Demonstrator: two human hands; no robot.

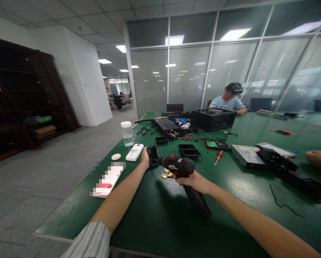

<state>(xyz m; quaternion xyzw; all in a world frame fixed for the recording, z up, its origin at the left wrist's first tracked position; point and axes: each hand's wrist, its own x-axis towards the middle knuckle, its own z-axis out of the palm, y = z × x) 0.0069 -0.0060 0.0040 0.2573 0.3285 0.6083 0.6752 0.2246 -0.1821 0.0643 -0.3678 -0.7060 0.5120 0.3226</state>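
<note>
My right hand [194, 182] is wrapped round the grip of a black cordless drill [178, 165] with red details. The drill points left, its front end at a small black plastic box [152, 156]. My left hand [145, 157] holds that box on its left side, tilted up off the green table. Whether the drill's bit touches the box I cannot tell. Several small brass-coloured metal pieces [165, 175] lie on the table just below the drill. Two similar black open boxes stand beyond: one tray-like box [189, 151] and a smaller one [161, 140].
On the left are a lidded water jar [128, 134], a white device [134, 152], a round white disc [116, 157] and a phone [109, 181]. Rightward lie an orange screwdriver [218, 157], a circuit board [216, 144] and metal drives [248, 156]. A person [229, 100] sits behind a black case [213, 119]; another person's hand [319, 160] is at right.
</note>
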